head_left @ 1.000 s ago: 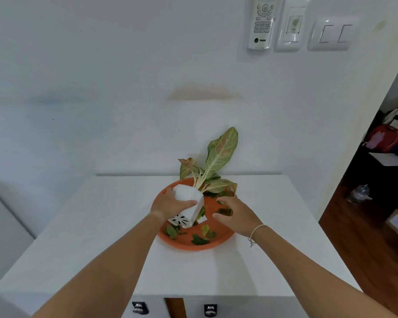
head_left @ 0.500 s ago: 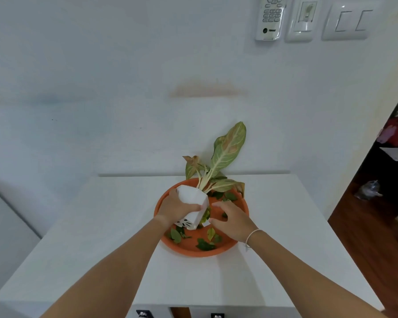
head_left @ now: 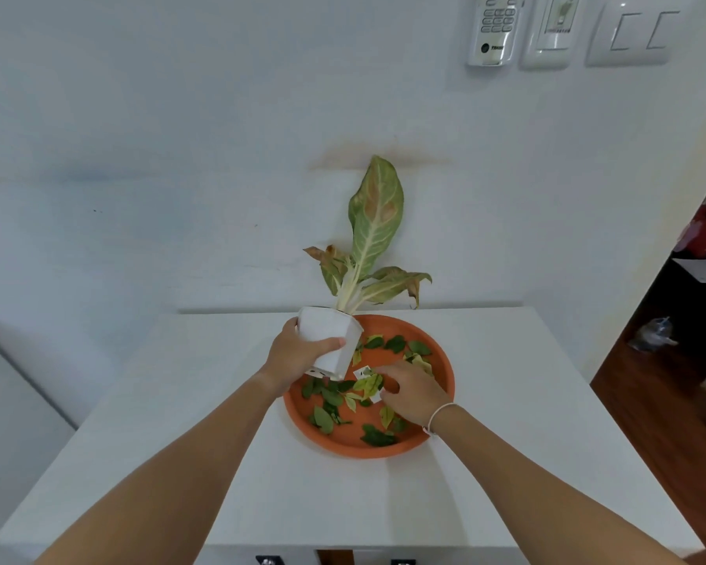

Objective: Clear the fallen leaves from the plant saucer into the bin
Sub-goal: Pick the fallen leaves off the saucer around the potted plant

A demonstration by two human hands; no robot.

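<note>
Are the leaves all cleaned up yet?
Not yet. The left hand has the pot tipped off the saucer. The right hand is reaching into the leaves. Most leaves lie on the saucer, and no bin is in sight.

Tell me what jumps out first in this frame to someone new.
The orange saucer at the middle of the white table, strewn with green and yellow leaves. The left hand grips a white pot, tilted at the saucer's left rim, with its plant rising against the wall. The right hand reaches down among the leaves.
</note>
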